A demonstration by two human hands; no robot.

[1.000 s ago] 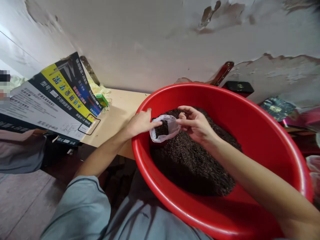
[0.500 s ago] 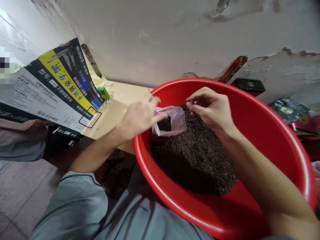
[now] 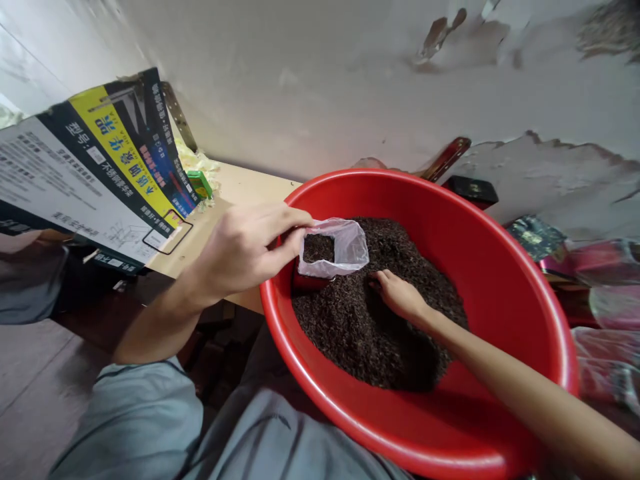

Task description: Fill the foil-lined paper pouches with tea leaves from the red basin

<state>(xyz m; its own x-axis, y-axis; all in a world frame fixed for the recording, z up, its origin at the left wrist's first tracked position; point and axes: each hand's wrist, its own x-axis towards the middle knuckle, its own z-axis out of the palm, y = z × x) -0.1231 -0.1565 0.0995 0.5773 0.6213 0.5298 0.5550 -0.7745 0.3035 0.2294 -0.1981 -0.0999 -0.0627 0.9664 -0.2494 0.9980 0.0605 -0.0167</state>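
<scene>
A large red tub holds a heap of dark loose tea leaves. Near its left wall, a clear plastic bag stands with its mouth spread, lining a small red container and partly filled with the same dark leaves. My left hand reaches over the tub's rim and pinches the left edge of the bag between thumb and fingers. Low in the heap, just right of the bag, my right hand has its fingers curled together at the leaves; the fingertips are partly hidden.
A printed cardboard box stands left on a pale wooden board, beside a small green box. A black box lies behind the tub near the peeling wall. Clear plastic-wrapped packets are at the right.
My right hand has come down from above the bag to the leaves. My left hand has closed from a loose, spread pose onto the bag's edge. The view has shifted slightly.
</scene>
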